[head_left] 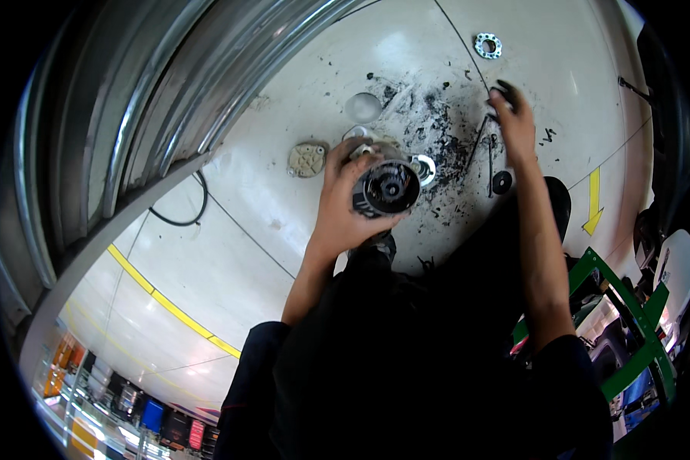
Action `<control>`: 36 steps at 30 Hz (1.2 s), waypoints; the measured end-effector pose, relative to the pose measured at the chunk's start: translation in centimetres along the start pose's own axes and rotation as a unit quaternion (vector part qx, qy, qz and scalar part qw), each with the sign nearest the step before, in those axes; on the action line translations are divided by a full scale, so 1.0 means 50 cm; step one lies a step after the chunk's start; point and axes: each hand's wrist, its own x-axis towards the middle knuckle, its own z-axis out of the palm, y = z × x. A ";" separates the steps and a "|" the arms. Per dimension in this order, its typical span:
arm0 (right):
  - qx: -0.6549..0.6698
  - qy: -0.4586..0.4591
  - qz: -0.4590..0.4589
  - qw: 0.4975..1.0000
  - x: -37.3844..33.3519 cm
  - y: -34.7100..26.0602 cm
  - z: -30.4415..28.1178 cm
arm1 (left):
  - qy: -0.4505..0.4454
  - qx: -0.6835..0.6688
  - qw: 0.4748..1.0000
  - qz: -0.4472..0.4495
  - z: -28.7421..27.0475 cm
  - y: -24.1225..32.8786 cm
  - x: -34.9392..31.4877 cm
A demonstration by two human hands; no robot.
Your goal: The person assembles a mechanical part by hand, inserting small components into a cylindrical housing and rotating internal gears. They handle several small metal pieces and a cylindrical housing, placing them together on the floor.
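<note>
My left hand [337, 195] is wrapped around a black cylindrical motor-like part [391, 186], its round open end turned up toward me. The inside shows dark rings around a small centre hub. Behind it, partly hidden by my fingers, is a grey metal housing [383, 142]. Further right my right hand [516, 126] hovers over the floor, blurred, with its blackened fingers apart. Its fingertips are near the upper end of a thin dark rod [479, 142]; I see no clear contact. Beside that rod lies a slim long-handled tool [491, 169].
Around lie a grey metal cover [308, 159], a pale round disc [363, 108], a silver ring [424, 170], a notched metal ring [488, 46] and a black washer [502, 182]. Black debris [441, 126] litters the floor. A metal shutter [153, 92] borders the left, a green frame [629, 330] the right.
</note>
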 end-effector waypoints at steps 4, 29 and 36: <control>-0.131 0.089 -0.063 0.985 0.160 0.062 -0.075 | -0.039 -0.054 0.997 -0.042 0.016 0.003 -0.010; -0.070 -0.019 -0.448 0.891 -0.113 -0.331 -0.087 | -0.013 -0.045 0.998 -0.040 0.015 -0.003 -0.026; -0.102 0.001 -0.532 0.841 -0.140 -0.354 -0.097 | 0.011 -0.042 0.997 -0.063 0.018 0.008 -0.032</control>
